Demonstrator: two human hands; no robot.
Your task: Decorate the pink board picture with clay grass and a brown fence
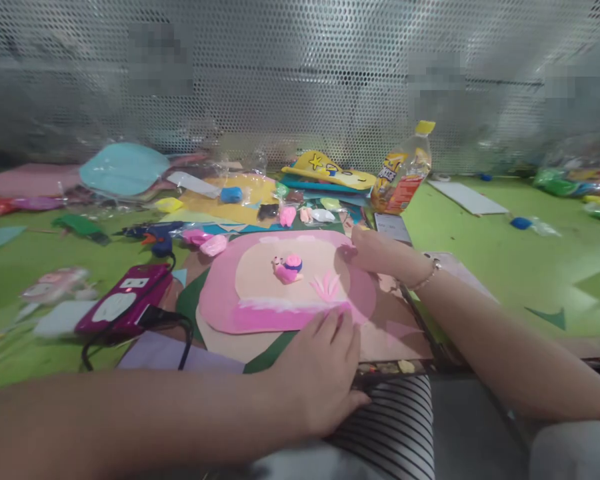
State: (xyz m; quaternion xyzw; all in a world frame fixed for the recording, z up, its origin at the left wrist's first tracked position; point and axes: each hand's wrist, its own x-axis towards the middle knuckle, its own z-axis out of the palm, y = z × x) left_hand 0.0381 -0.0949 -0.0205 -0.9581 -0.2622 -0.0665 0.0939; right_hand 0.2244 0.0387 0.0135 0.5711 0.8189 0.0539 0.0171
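A pink board [225, 283] is laid flat near the front edge of the bench [480, 267], between the two hands, with green and cream paper showing beneath it. A snail [288, 272] with a blue and pink shell is set near the middle of the board's pale centre; to its right and lower down, a pink sprig [326, 287] is seen. Along the bottom of that centre a magenta band [280, 317] is edged with white.

The board's lower edge is touched by the fingers of the left hand [327, 370]; its grip is wide, the thumb being held well apart from the fingers. The right hand [375, 252] is placed at the board's upper right edge, but its fingertips are partly hidden, so whether its grip is wide or narrow cannot be told.

To the left of the board, a purple box [125, 300] is crossed by a black cable [186, 340], with a glue gun [163, 239] lying just behind. Beyond the board, wrapped clay lumps are scattered, among them a blue lump [231, 195]. Farther back a yellow board [305, 163] is stacked, and a bottle [403, 177] is stood beside it.
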